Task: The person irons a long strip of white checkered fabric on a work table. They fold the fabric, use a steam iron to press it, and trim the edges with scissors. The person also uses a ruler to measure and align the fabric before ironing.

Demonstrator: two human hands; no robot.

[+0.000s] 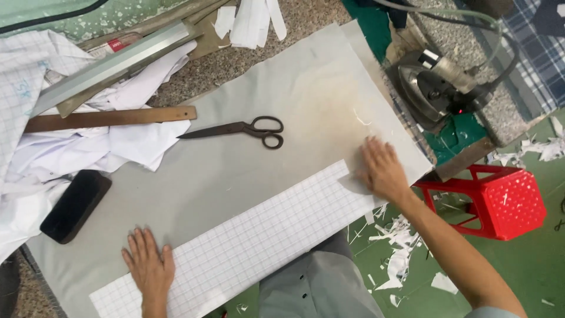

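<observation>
A long strip of white checked fabric [247, 238] lies flat along the near edge of the grey pressing cloth [282, 112] that covers the desk [235, 65]. The left hand [149, 265] rests palm down on the strip's near-left end, fingers spread and flat, gripping nothing. The right hand [381, 171] presses on the strip's far-right end, beside that corner of the grey cloth, fingers likewise extended and open; a small pale piece shows under its palm, though its nature cannot be told.

As far as the frame shows, the strip is already laid out straight and smooth, with no visible folds; both hands hold it down at its two ends. Nothing is yet being cut or pressed: the dark scissors [238, 131] lie untouched on the grey cloth beyond the strip, blades closed, and the steam iron [438, 85] sits off the cloth's right end. A wooden ruler [109, 119], a metal straightedge [112, 68] and a black block [75, 206] lie left of the scissors among loose white fabric [123, 144]. White offcuts [397, 250] litter the green floor [529, 265] beside a red plastic stool [500, 200].
</observation>
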